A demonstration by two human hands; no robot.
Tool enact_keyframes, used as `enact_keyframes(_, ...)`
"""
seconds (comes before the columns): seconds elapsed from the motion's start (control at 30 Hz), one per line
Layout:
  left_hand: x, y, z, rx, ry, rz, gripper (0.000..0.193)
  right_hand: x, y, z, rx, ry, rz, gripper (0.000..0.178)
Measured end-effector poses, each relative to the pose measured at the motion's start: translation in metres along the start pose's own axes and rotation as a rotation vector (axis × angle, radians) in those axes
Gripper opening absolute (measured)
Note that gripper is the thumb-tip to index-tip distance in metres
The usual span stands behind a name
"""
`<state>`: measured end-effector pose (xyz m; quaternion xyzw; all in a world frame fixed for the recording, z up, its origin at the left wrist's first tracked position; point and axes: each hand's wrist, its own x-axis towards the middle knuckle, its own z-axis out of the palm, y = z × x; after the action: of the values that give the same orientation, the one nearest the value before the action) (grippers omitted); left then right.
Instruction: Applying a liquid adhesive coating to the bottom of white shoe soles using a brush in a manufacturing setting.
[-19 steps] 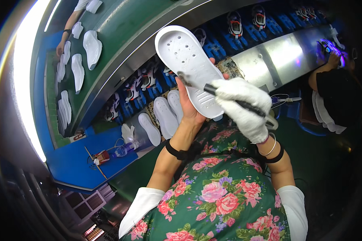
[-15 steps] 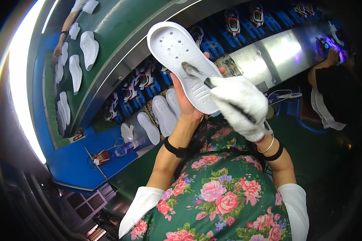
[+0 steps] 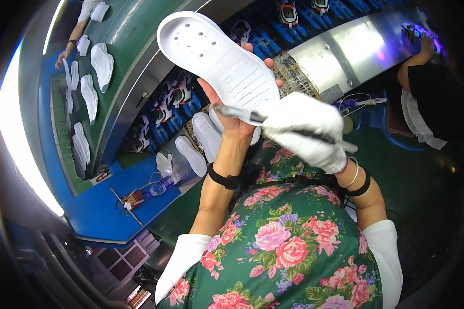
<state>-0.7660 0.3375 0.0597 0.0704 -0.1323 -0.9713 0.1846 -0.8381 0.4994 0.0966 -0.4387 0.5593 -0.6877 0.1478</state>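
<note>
My bare left hand (image 3: 235,129) grips a white shoe sole (image 3: 224,59) from beneath, with fingertips showing past its right edge and the thumb at its left. The sole is tilted, its inner face with small holes and grooves turned toward me. A white glove covers my right hand (image 3: 307,129), which is closed round a brush (image 3: 237,113). The brush head points left, in front of the sole's lower end and my left palm. Whether it touches the sole I cannot tell.
More white soles (image 3: 191,154) lean beside my left forearm. A blue table (image 3: 98,219) carries a plastic bottle (image 3: 161,186). Shoes (image 3: 287,14) stand on blue holders beyond the metal ledge (image 3: 340,49). A co-worker's hand (image 3: 427,47) holds a shoe at right; another's arm (image 3: 76,36) reaches toward soles at upper left.
The brush has come off the sole's middle and swung down and left past its lower end. My left hand has shifted the sole up and left.
</note>
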Motion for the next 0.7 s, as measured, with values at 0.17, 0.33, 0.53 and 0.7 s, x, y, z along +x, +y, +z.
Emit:
enact_keyframes(0.17, 0.001, 0.001, -0.003, 0.102, 0.085, 0.009, 0.103, -0.004, 0.001, -0.011, -0.296, -0.049, -0.215, 0.018)
enact_keyframes(0.33, -0.001, 0.006, -0.007, 0.046, -0.038, -0.091, 0.099, -0.014, 0.005, -0.01, -0.032, -0.093, -0.018, 0.013)
enact_keyframes(0.53, 0.003, 0.016, -0.012, 0.15, -0.149, -0.168, 0.091, -0.015, 0.011, -0.013, -0.255, -0.148, -0.258, 0.024)
enact_keyframes(0.7, 0.003, 0.018, -0.009, 0.211, -0.11, -0.184, 0.096, -0.018, 0.013, -0.018, 0.084, -0.109, 0.071, 0.015)
